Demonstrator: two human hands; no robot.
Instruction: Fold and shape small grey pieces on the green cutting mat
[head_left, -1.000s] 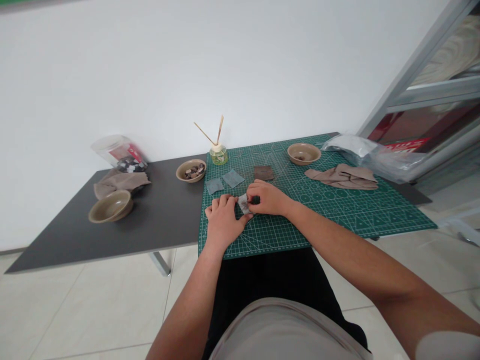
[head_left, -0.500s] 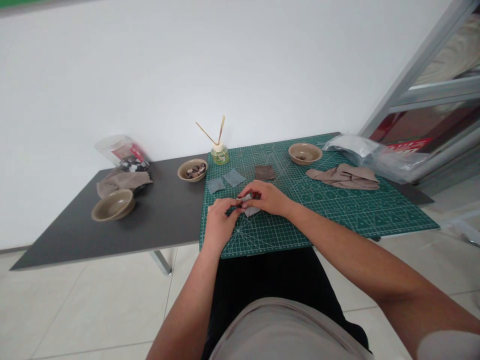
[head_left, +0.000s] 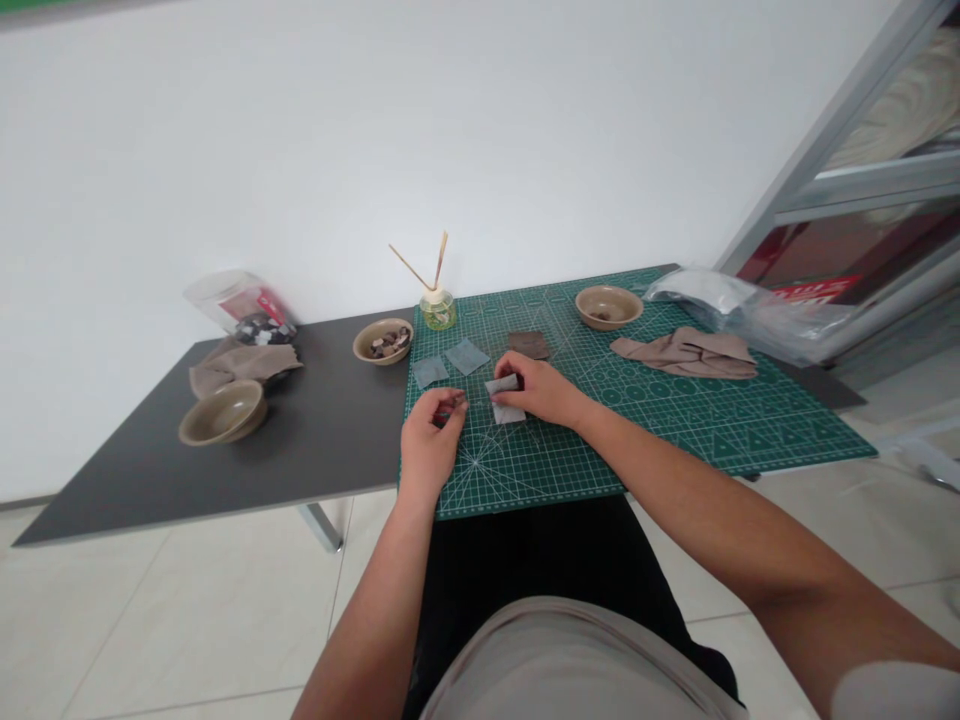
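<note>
My right hand [head_left: 541,390] pinches a small light grey fabric piece [head_left: 508,412] near its folded upper edge, over the green cutting mat [head_left: 600,440]. To its left, apart from the cloth, is my left hand [head_left: 433,440], thumb and fingertips drawn together; anything between them is too small to make out. Beyond the hands lie two blue-grey fabric squares, the left one [head_left: 430,372] and the right one [head_left: 466,356]. A dark brown fabric square [head_left: 529,345] lies flat just behind my right hand.
On the dark table [head_left: 322,440] are a bowl of small brown pieces [head_left: 361,350], another bowl [head_left: 202,428], a brown cloth and a clear bag [head_left: 240,300]. A reed diffuser [head_left: 438,310], a third bowl [head_left: 609,312], a crumpled brown cloth [head_left: 686,355] and plastic wrapping [head_left: 750,305] stand farther back.
My left hand has drawn away to the left from the grey fabric piece. My right hand keeps hold of the piece, which now shows more fully with its upper edge folded.
</note>
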